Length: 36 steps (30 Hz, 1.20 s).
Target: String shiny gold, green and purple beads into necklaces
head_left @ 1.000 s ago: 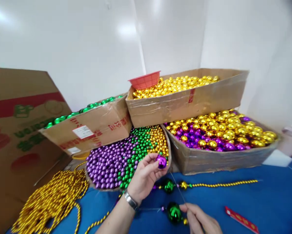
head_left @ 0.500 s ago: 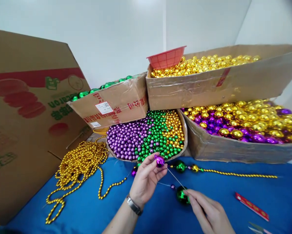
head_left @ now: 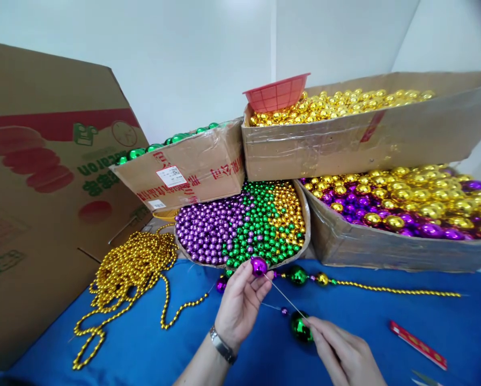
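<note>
My left hand (head_left: 240, 305) pinches a shiny purple bead (head_left: 259, 266) between thumb and fingertips, in front of the box of small beads. Lower on the right, my right hand (head_left: 339, 346) is closed on a thin, straight needle (head_left: 286, 298), whose far end reaches up to the purple bead. Whether the tip is inside the bead's hole, I cannot tell. Just left of my right fingertips lies a large green bead (head_left: 302, 326), with a small purple bead (head_left: 284, 311) on a thin thread near it. Behind my hands runs a strand with a green bead (head_left: 297, 275) and a gold bead (head_left: 323, 279).
A heap of gold bead chain (head_left: 133, 271) lies on the blue cloth (head_left: 192, 348) at left. Cardboard boxes (head_left: 369, 147) of beads line the back, one with a red basket (head_left: 278, 96) on it. A red packet (head_left: 418, 344) and a partly visible tool (head_left: 423, 378) lie at right.
The purple bead and my left fingertips have shifted slightly left. The needle stays pointed at the bead, and my right hand has barely moved. The view has shifted a little.
</note>
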{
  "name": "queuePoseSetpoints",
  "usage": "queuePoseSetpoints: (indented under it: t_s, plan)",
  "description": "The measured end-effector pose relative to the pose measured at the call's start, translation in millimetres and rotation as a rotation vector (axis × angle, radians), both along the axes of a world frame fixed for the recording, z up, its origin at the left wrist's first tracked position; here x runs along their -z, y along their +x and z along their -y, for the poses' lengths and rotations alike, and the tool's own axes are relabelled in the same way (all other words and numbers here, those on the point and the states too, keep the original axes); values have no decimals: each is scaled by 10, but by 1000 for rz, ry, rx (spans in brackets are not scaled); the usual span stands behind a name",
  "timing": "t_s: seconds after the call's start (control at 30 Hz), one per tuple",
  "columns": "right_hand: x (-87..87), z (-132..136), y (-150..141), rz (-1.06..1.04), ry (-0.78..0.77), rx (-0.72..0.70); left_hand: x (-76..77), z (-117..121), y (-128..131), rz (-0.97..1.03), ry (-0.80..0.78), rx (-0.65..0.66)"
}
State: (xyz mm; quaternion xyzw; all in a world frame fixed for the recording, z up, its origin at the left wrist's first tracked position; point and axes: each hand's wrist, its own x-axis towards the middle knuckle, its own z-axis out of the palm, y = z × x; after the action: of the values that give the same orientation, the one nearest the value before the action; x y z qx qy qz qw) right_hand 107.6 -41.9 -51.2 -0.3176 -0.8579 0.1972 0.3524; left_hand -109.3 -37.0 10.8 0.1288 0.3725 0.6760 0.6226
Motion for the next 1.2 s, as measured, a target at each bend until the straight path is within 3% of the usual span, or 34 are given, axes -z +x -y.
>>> queuePoseSetpoints:
  t_s: [0.57, 0.9, 1.0, 1.13, 1.2]
  plan:
    - [70, 2, 15, 102, 220, 106, -19, 45, 41, -92, -11, -3]
    - [7, 29, -96, 13, 43, 56, 21, 209, 274, -225, 70, 160]
    - [-2, -11, -53, -3, 92, 89, -31, 144, 185, -463, 130, 210]
    - [3, -44, 27, -13, 69, 157, -139, -196, -69, -1090, 248, 32]
    - [5, -45, 44, -16, 64, 165, -152, -422, -188, -1389, 290, 3]
